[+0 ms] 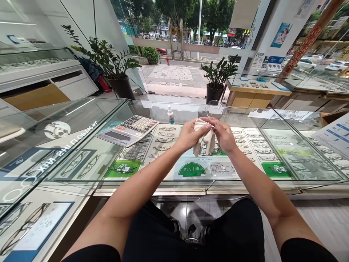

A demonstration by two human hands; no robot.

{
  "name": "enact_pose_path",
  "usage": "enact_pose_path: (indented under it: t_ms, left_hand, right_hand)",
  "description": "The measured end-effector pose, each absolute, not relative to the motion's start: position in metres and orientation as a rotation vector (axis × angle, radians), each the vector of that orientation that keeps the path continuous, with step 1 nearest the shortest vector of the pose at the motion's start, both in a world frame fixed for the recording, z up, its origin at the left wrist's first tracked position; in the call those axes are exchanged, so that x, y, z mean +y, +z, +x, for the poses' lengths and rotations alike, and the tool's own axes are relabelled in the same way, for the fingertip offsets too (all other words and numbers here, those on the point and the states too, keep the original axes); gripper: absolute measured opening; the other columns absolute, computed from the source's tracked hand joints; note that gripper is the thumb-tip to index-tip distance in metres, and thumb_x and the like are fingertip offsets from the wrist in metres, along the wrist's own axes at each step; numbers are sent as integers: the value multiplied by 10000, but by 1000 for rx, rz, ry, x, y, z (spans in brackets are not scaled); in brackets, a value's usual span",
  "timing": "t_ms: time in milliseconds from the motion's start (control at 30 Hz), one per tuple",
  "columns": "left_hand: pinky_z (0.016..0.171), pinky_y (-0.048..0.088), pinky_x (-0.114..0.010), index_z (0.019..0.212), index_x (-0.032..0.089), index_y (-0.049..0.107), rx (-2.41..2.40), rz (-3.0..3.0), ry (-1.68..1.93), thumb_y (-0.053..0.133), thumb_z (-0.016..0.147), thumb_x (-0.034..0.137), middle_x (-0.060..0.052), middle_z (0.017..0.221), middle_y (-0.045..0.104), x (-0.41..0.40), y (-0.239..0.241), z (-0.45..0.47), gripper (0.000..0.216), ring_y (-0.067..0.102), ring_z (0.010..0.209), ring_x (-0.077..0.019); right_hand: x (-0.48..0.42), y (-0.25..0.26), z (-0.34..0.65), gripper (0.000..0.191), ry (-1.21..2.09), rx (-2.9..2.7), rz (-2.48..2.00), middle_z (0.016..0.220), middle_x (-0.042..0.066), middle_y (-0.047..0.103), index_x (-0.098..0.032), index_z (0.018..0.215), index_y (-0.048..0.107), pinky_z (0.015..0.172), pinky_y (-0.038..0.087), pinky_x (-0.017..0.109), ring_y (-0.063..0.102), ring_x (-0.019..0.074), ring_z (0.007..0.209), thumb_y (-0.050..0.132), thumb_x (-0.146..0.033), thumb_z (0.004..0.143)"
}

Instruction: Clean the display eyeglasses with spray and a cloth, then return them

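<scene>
Above the glass display counter, my left hand (191, 134) is closed on a cream cleaning cloth (208, 142), its thumb pressed on top and the loose end hanging down. Close against it, my right hand (225, 134) grips a pair of thin-rimmed eyeglasses (215, 106), which show faintly beyond the fingers. The cloth and fingers hide part of the eyeglasses. A small white spray bottle (170, 115) stands upright on the counter, left of and beyond my hands. Farther left lies a large calculator (131, 129), turned at an angle.
Under the counter's glass top (155, 174) lie several rows of spectacle frames (165, 139) and green display cards (191, 169). Another glass case (54, 160) adjoins on the left. A printed sheet (334, 136) stands at the right. Potted plants (121, 85) are beyond the counter.
</scene>
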State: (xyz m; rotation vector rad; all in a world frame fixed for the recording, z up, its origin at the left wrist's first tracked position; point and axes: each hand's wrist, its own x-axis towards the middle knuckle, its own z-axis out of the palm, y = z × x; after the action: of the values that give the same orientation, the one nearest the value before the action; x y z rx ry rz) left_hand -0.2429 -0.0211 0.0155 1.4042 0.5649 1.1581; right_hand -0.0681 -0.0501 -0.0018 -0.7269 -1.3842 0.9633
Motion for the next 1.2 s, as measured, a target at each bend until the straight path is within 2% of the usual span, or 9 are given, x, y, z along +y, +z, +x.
enact_pose_path:
  t_ms: [167, 367, 533, 667, 800, 1000, 1200]
  left_hand:
    - [812, 542, -296, 986, 142, 821, 509, 1443, 1194, 946, 781, 773, -42, 890, 781, -19, 16, -243, 674, 686, 859, -182]
    - [715, 486, -282, 907, 139, 773, 468, 1484, 1004, 860, 863, 821, -24, 803, 700, -15, 18, -250, 689, 594, 750, -154]
    - [691, 462, -280, 975, 146, 770, 366, 1527, 878, 913, 868, 720, -15, 804, 663, -15, 23, -256, 601, 549, 717, -143]
    - [669, 435, -268, 1073, 150, 769, 332, 1596, 823, 986, 828, 597, -3, 821, 652, -17, 25, -259, 554, 529, 705, -130]
    - [673, 447, -259, 1143, 147, 753, 386, 1610, 896, 983, 832, 584, -16, 864, 695, -19, 22, -256, 584, 564, 725, -135]
    - [724, 520, -265, 1178, 139, 748, 498, 1589, 1023, 983, 814, 622, -40, 935, 760, -21, 15, -248, 648, 646, 783, -155]
    - [772, 546, -289, 1039, 145, 790, 524, 1602, 1203, 899, 857, 755, -47, 911, 771, -19, 12, -243, 646, 667, 827, -176]
  right_hand:
    - [-48, -2, -67, 413, 907, -1406, -693, 1397, 30, 854, -362, 1216, 933, 1341, 486, 515, 718, 325, 1428, 756, -683, 1027]
    - [-47, 2, -62, 372, 842, -1353, -743, 1239, 41, 893, -339, 1085, 954, 1299, 516, 532, 746, 341, 1354, 819, -666, 967]
    - [-48, 9, -64, 343, 934, -1236, -760, 1123, 53, 895, -304, 987, 955, 1099, 623, 472, 795, 306, 1141, 899, -628, 889]
    - [-49, 13, -67, 351, 988, -1172, -760, 1075, 53, 898, -294, 944, 946, 997, 648, 433, 796, 281, 1053, 935, -631, 847]
    - [-50, 14, -69, 367, 985, -1190, -750, 1087, 44, 900, -309, 959, 945, 1042, 643, 453, 802, 281, 1068, 942, -659, 849]
    - [-48, 9, -69, 361, 997, -1198, -734, 1165, 37, 912, -331, 1001, 947, 1204, 588, 505, 805, 311, 1218, 962, -656, 845]
    - [-48, 5, -71, 406, 1004, -1262, -739, 1259, 39, 906, -333, 1051, 949, 1323, 521, 541, 774, 333, 1368, 951, -683, 847]
